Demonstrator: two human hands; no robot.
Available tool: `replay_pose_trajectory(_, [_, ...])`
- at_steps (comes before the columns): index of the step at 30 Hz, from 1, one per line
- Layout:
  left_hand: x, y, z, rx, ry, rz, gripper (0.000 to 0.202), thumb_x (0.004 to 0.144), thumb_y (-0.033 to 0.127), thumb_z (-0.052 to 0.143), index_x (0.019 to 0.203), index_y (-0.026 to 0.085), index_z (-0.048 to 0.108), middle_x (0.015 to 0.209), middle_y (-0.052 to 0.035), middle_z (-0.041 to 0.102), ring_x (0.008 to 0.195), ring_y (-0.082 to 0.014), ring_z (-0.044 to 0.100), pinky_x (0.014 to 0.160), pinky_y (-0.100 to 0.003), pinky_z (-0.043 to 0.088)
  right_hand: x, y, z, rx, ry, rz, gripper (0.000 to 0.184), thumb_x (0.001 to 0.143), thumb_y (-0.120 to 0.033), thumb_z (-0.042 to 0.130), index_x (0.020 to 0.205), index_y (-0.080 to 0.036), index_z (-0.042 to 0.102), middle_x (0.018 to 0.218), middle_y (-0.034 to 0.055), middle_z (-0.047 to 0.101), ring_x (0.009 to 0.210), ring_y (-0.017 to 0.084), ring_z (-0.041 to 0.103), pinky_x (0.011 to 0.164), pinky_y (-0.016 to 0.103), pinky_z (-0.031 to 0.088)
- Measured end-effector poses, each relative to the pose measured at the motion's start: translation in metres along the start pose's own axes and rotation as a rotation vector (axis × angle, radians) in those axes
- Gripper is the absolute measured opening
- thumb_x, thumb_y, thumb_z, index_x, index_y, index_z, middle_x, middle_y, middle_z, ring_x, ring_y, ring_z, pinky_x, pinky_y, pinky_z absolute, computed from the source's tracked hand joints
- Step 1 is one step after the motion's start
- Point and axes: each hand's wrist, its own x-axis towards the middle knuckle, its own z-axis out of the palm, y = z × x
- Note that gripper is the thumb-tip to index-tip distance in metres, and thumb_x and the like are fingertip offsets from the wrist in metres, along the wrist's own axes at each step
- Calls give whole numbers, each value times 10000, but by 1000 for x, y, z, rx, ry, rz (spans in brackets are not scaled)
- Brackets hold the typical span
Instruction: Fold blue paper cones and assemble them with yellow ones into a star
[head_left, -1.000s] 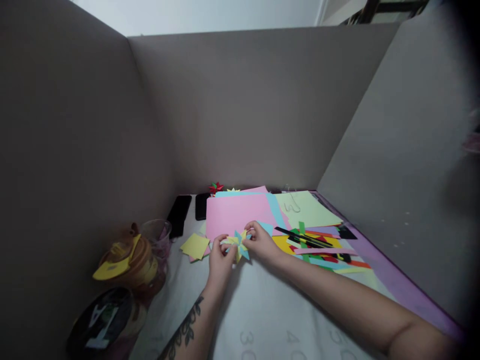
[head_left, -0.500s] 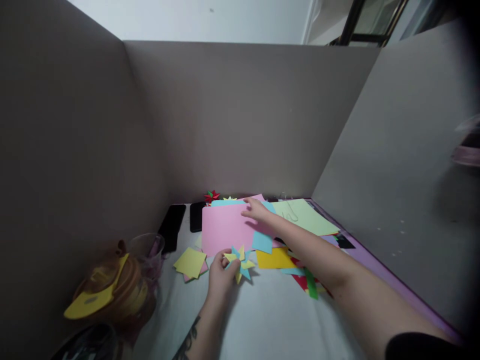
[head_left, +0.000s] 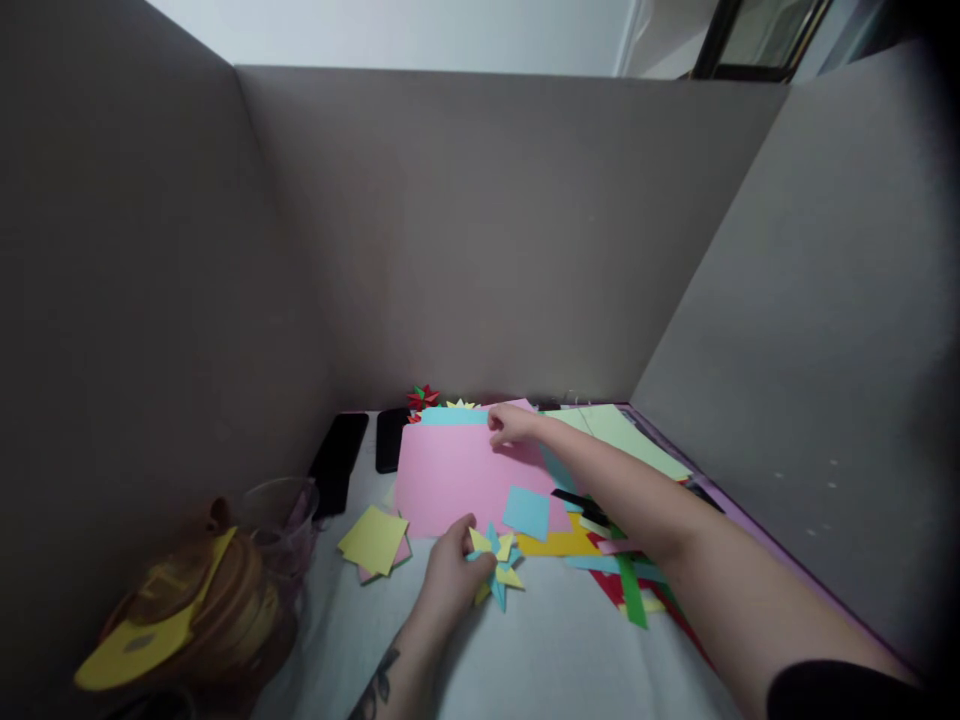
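A folded paper star [head_left: 498, 570] with yellow and light blue points is pinched between the thumb and fingers of my left hand [head_left: 455, 572], low over the white cloth. Farther back, my right hand [head_left: 514, 425] is over the upper part of a large pink sheet [head_left: 450, 475]. Its fingers curl inward by the sheet's far edge, and I cannot make out what is between them. Behind that edge shows a light blue sheet [head_left: 454, 416]. A small light blue square [head_left: 527, 512] lies on the pink sheet's near right part.
Yellow squares [head_left: 373, 540] lie at left, near two black phones [head_left: 340, 450]. A clear cup [head_left: 279, 510] and an orange-brown container [head_left: 187, 600] stand left. Paper strips [head_left: 632, 590] and pale green sheets [head_left: 630, 440] lie right. A red-green star [head_left: 424, 397] sits by the back wall.
My right hand's fingers, spread before, have curled in over the pink sheet. My left hand still holds the paper star, slightly lower and farther right in view. The view has shifted a little.
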Motion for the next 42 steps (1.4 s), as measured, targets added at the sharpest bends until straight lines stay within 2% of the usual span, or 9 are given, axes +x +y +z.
replay_pose_trajectory(5, [3,4,0,218,34,28,623,601,174,639,1213,79,576,773,-31,630,752,-184,573,662,-243,400,-8,-18,14,-16,-32,-8,684,529,-361,803,1130,-168,541,1111,101,590,937,241,571,724,264,426])
replay_pose_trajectory(11, [4,6,0,351,46,51,633,623,197,614,1231,26,569,747,-51,629,700,-196,559,639,-264,375,-9,-24,18,-15,-75,44,519,556,-370,785,992,-168,587,1057,98,611,920,252,583,705,268,433])
replay_pose_trajectory(17, [5,5,0,270,70,61,603,584,180,646,1173,57,621,713,-32,614,671,-187,546,616,-254,358,-10,-22,18,1,-88,110,613,702,-473,701,1177,-132,516,1164,136,581,968,255,585,762,301,470])
replay_pose_trajectory(23, [5,4,0,260,59,64,590,584,176,639,1163,66,625,724,-33,625,684,-187,558,629,-256,369,-9,-23,11,-69,-184,80,306,910,-329,541,1164,-159,554,1176,79,573,994,212,593,836,402,516])
replay_pose_trajectory(32, [5,0,0,236,87,105,439,596,178,632,1031,122,657,614,21,543,589,-147,512,552,-233,348,-6,-20,-12,-178,125,140,336,900,-300,557,1199,-148,527,1217,118,546,1042,230,572,865,428,496])
replay_pose_trajectory(35, [5,1,0,80,148,96,334,611,198,635,940,143,644,579,38,506,553,-132,502,524,-218,346,-30,-23,-15,-113,194,99,360,900,-214,506,1241,-100,486,1281,201,489,1150,284,496,946,450,414])
replay_pose_trajectory(37, [6,1,1,-56,185,94,322,623,215,643,936,149,611,605,31,536,567,-134,532,530,-214,369,-58,-24,-12,-49,153,28,305,908,-202,445,1189,-115,527,1202,162,555,1083,240,538,925,386,424])
replay_pose_trajectory(39, [8,1,1,-149,211,102,330,635,222,649,951,160,577,634,28,558,569,-130,547,536,-210,386,-94,-24,-4,17,59,-64,287,841,-249,555,1116,-170,578,1106,83,615,987,191,580,863,302,452])
replay_pose_trajectory(42, [11,0,3,-189,230,121,346,656,237,661,980,176,557,651,41,556,546,-112,533,530,-204,387,-141,-24,13,95,-85,-221,738,590,-320,782,1253,-174,493,1220,99,550,1104,246,518,900,320,431])
